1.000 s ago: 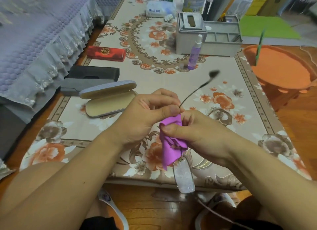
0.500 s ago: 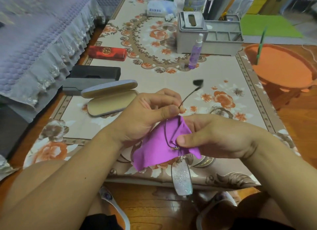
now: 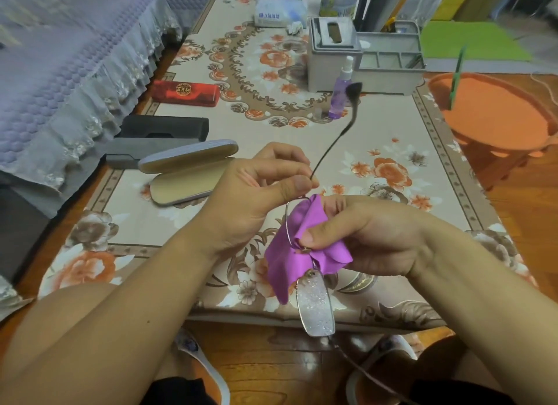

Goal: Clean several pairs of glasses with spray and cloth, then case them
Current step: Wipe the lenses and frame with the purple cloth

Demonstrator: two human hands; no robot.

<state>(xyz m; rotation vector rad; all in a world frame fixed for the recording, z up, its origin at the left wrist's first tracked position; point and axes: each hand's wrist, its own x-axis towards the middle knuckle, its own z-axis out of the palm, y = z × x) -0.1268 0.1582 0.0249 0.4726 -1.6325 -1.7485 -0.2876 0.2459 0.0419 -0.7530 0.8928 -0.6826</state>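
Observation:
I hold thin-framed glasses (image 3: 316, 306) on end above the table's near edge. Their lower lens is speckled with droplets and hangs free. My left hand (image 3: 259, 190) pinches the frame at the upper hinge, where one dark temple sticks up and to the right. My right hand (image 3: 356, 238) pinches a purple cloth (image 3: 297, 253) folded over the upper lens, thumb on top. An open grey glasses case (image 3: 187, 175) lies to the left of my hands. A purple spray bottle (image 3: 341, 93) stands farther back.
A grey case (image 3: 142, 155), a black case (image 3: 164, 126) and a red case (image 3: 185, 93) lie along the left edge of the floral table (image 3: 392, 138). A grey tissue box and organiser (image 3: 389, 63) stand at the back. An orange stool (image 3: 489, 114) is on the right, a bed on the left.
The cloth was bunched, spread open, and is now folded over the upper lens again. The raised temple has swung more upright. My right thumb has shifted along the cloth.

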